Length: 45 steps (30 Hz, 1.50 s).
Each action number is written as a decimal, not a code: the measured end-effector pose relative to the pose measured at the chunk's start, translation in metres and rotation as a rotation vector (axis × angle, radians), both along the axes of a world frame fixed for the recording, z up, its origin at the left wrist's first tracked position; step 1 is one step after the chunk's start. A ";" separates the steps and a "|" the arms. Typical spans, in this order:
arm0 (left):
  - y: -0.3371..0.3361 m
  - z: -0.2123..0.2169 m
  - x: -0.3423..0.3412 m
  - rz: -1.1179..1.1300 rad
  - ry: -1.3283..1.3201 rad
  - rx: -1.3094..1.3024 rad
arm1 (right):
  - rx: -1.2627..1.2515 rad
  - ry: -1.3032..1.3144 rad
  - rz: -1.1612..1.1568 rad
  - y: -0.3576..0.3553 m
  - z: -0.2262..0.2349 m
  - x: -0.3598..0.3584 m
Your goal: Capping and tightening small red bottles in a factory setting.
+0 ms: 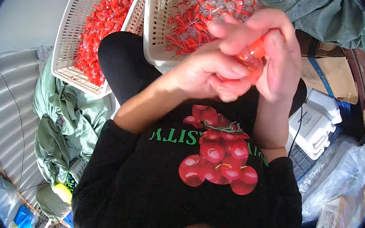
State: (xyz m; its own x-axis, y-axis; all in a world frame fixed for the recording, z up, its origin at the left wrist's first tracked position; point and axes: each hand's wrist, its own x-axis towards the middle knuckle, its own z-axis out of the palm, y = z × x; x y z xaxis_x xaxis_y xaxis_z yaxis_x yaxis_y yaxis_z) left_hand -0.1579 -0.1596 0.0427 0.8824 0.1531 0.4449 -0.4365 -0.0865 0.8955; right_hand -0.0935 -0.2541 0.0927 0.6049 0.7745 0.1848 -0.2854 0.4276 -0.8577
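Both my hands meet in front of my chest, over the near right edge of a white crate. My left hand [214, 72] is closed round a small red and clear plastic piece [256, 48], its fingers curled under the lower part. On the upper part of the same piece, my right hand [284, 49] grips with thumb and fingers, its fingers a little blurred. Much of the piece is hidden by my fingers. Behind the hands, the white crate [155, 34] holds many loose clear and red plastic pieces [193, 36], some with thin white sticks.
Left of it, a second white crate [69, 24] holds a heap of red pieces [105, 24]. Green sheeting [62, 123] lies at the left, more green sheeting [324, 17] at the far right. On the right are a white plastic container [314, 124], cardboard [330, 77] and clear plastic bags [338, 172].
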 end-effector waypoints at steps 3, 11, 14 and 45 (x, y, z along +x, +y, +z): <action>-0.001 0.011 -0.007 -0.189 0.223 -0.451 | 0.124 0.004 0.101 0.004 -0.008 0.005; 0.001 -0.005 0.014 0.413 -0.048 0.169 | -0.024 -0.056 -0.266 0.023 0.006 -0.011; -0.002 0.007 0.017 0.393 0.029 0.091 | 0.101 0.245 -0.339 0.028 0.017 -0.026; 0.119 -0.163 0.160 -0.207 0.828 1.345 | -1.221 -1.241 0.153 0.015 -0.216 0.142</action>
